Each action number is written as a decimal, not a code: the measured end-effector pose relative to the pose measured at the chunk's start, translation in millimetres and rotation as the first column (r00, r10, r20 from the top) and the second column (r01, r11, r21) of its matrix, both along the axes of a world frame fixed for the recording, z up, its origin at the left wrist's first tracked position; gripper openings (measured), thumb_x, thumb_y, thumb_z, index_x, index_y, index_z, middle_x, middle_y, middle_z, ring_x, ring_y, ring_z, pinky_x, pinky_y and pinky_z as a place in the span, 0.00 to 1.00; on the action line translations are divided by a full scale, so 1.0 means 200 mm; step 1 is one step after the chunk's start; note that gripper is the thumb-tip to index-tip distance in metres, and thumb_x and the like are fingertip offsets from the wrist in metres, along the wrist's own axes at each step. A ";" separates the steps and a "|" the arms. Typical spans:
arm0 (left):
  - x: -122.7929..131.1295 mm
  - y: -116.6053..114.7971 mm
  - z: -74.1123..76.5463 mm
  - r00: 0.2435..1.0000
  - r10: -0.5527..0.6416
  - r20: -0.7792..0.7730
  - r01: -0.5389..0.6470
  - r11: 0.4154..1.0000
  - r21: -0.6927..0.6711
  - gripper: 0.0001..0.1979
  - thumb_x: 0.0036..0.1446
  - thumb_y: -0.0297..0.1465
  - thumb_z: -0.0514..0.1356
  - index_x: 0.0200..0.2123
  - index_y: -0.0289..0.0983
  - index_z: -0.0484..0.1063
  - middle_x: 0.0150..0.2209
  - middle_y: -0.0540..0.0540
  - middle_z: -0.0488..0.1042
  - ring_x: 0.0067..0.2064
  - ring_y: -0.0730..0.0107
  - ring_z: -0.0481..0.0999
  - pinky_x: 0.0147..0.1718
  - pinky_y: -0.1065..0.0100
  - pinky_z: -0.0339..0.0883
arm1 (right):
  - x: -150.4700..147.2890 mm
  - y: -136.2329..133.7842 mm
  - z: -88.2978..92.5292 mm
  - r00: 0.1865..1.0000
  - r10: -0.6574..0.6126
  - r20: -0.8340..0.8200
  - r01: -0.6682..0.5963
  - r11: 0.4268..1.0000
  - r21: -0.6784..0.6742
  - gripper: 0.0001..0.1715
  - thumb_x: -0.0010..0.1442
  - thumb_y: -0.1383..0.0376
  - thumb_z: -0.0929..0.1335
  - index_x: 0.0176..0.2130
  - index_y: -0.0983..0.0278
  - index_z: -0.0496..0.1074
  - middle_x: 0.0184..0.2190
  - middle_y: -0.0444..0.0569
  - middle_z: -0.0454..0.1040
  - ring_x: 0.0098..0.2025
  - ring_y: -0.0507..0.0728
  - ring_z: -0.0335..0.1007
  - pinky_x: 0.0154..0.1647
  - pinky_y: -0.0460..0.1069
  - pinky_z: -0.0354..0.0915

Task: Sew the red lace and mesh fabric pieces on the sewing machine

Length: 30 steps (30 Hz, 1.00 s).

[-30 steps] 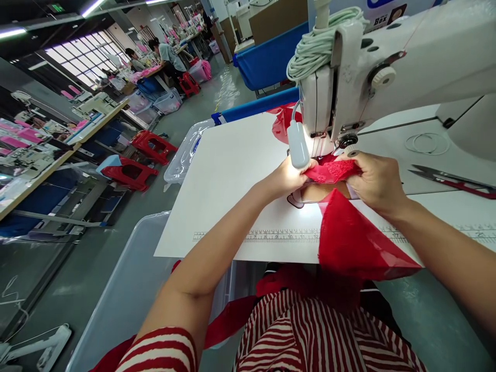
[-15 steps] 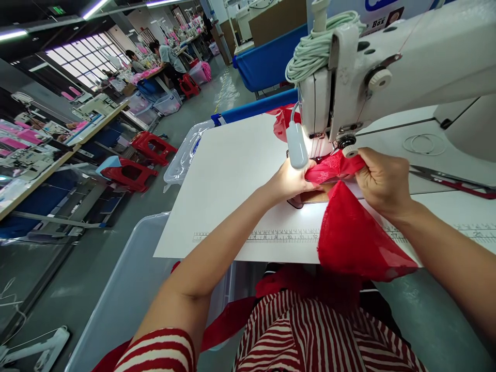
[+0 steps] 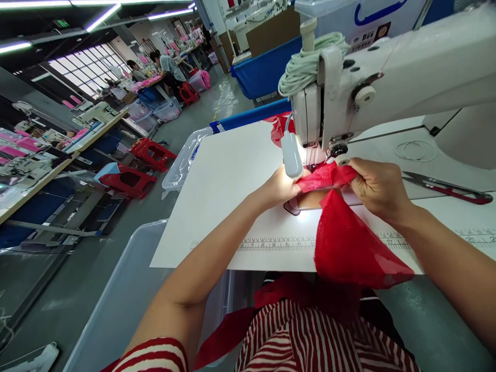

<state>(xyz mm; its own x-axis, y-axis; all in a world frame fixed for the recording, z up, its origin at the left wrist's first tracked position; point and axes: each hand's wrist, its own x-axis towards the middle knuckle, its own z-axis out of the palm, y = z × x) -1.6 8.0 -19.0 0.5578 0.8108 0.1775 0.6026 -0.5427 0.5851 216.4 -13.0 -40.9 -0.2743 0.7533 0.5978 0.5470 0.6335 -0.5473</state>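
A piece of red lace fabric point(image 3: 349, 243) is stretched between both my hands under the head of a white sewing machine point(image 3: 387, 88). My left hand point(image 3: 277, 186) pinches the fabric's left end beside the small white lamp point(image 3: 290, 155). My right hand point(image 3: 377, 188) is closed on its right end, just below the machine's presser area. The rest of the cloth hangs over the white table point(image 3: 228, 181) edge toward my lap.
Red-handled scissors point(image 3: 445, 188) lie to the right on the machine bed. A printed ruler point(image 3: 271, 243) runs along the table's front edge. A clear plastic bin point(image 3: 124, 305) stands at my left. Red stools point(image 3: 127, 181) and other workstations with people fill the aisle beyond.
The view has tipped down slightly. My right hand has drawn its end of the fabric a little away from the needle; my left hand keeps its pinch by the lamp.
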 end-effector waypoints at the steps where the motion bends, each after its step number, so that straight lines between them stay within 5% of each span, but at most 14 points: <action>1: 0.00 -0.02 -0.01 0.992 -0.052 -0.114 0.066 0.990 0.125 0.10 0.56 0.22 0.56 0.23 0.38 0.64 0.24 0.52 0.67 0.28 0.71 0.69 0.32 0.71 0.64 | 0.01 0.00 0.00 0.999 0.035 0.016 -0.035 0.999 -0.004 0.08 0.61 0.67 0.61 0.30 0.60 0.66 0.24 0.46 0.74 0.25 0.53 0.67 0.27 0.45 0.58; 3: 0.00 -0.06 -0.04 0.980 -0.048 -0.191 0.098 0.961 0.260 0.08 0.54 0.25 0.60 0.24 0.38 0.65 0.26 0.50 0.68 0.30 0.68 0.70 0.31 0.68 0.64 | 0.03 0.00 0.00 0.992 0.114 0.059 -0.114 0.994 -0.007 0.06 0.58 0.67 0.63 0.36 0.60 0.69 0.27 0.45 0.76 0.26 0.54 0.69 0.26 0.46 0.60; 5: 0.01 -0.10 -0.08 0.971 -0.030 -0.237 0.121 0.918 0.378 0.06 0.51 0.25 0.61 0.25 0.37 0.67 0.26 0.48 0.70 0.30 0.66 0.70 0.29 0.68 0.64 | 0.04 0.00 0.00 0.970 0.205 0.127 -0.204 0.979 -0.024 0.16 0.53 0.71 0.64 0.42 0.59 0.70 0.29 0.44 0.76 0.27 0.54 0.70 0.27 0.46 0.61; 8: 0.03 -0.15 -0.13 0.961 0.008 -0.278 0.144 0.842 0.521 0.05 0.55 0.22 0.57 0.29 0.36 0.70 0.27 0.46 0.72 0.28 0.66 0.69 0.27 0.67 0.63 | 0.03 0.00 -0.01 0.897 0.313 0.311 -0.289 0.950 -0.123 0.17 0.54 0.77 0.59 0.36 0.60 0.70 0.30 0.45 0.72 0.30 0.55 0.67 0.29 0.47 0.59; 13: 0.06 -0.18 -0.17 0.953 0.071 -0.295 0.135 0.772 0.621 0.14 0.60 0.18 0.49 0.30 0.34 0.72 0.28 0.44 0.73 0.27 0.66 0.67 0.23 0.66 0.61 | 0.02 -0.02 -0.03 0.861 0.207 0.465 -0.182 0.978 -0.098 0.18 0.50 0.82 0.57 0.29 0.62 0.64 0.29 0.46 0.66 0.30 0.55 0.59 0.27 0.49 0.53; 18: 0.07 -0.23 -0.09 0.940 0.049 -0.339 0.147 0.836 0.528 0.09 0.60 0.29 0.55 0.37 0.31 0.73 0.37 0.39 0.74 0.31 0.63 0.71 0.27 0.64 0.68 | 0.01 -0.02 -0.05 0.854 0.147 0.498 -0.129 0.989 -0.071 0.15 0.50 0.81 0.58 0.28 0.62 0.62 0.30 0.46 0.65 0.29 0.54 0.58 0.26 0.49 0.50; 25: 0.03 -0.28 -0.06 0.935 0.051 -0.351 0.140 0.856 0.498 0.38 0.67 0.50 0.32 0.51 0.30 0.72 0.48 0.31 0.73 0.35 0.55 0.73 0.30 0.57 0.71 | 0.00 -0.01 -0.06 0.864 0.110 0.492 -0.083 0.994 -0.077 0.16 0.46 0.82 0.59 0.27 0.61 0.58 0.30 0.45 0.65 0.29 0.54 0.60 0.26 0.49 0.48; 30: 0.03 -0.27 -0.08 0.940 0.068 -0.333 0.121 0.849 0.514 0.37 0.67 0.52 0.35 0.50 0.31 0.73 0.44 0.34 0.75 0.33 0.58 0.71 0.29 0.60 0.70 | 0.00 -0.02 -0.08 0.870 0.103 0.483 -0.071 0.994 -0.083 0.16 0.46 0.82 0.59 0.28 0.61 0.57 0.30 0.45 0.65 0.30 0.55 0.60 0.27 0.49 0.48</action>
<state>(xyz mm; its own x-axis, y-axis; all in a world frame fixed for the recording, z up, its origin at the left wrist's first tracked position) 4.5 -46.8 -34.5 0.6793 0.6329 0.3716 0.6867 -0.7267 -0.0176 216.7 -16.4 -57.4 -0.5843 0.7432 0.3260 0.6978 0.6652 -0.2658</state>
